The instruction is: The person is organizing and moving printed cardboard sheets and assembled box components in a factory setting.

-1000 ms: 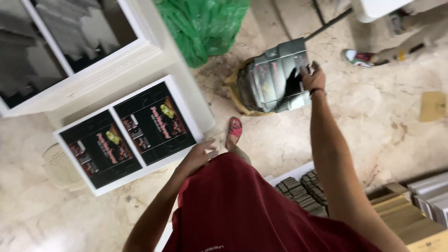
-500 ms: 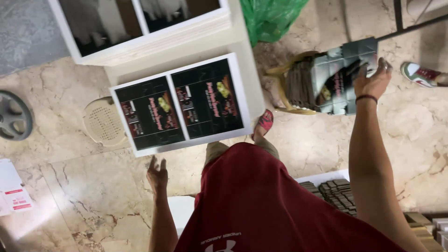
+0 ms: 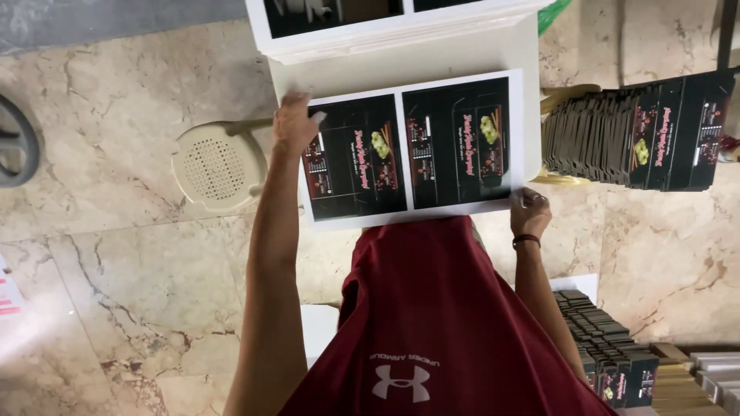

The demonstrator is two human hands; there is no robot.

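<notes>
A white sheet printed with two black carton layouts point(image 3: 416, 150) lies on top of a white stack in front of me. My left hand point(image 3: 295, 123) reaches out to the sheet's far left corner, fingers on its edge. My right hand point(image 3: 530, 213), with a dark band on the wrist, grips the sheet's near right corner. My red shirt hides the sheet's near edge in the middle.
A stack of flattened black cartons point(image 3: 640, 139) stands on edge to the right. More black cartons point(image 3: 609, 354) lie at the bottom right. A cream plastic stool point(image 3: 218, 166) sits left of the sheet on the marble floor. White framed panels point(image 3: 385, 35) lie beyond.
My right hand has left the black carton stack on the right and come to the sheet's near corner. My left hand has risen from my side to the far left corner.
</notes>
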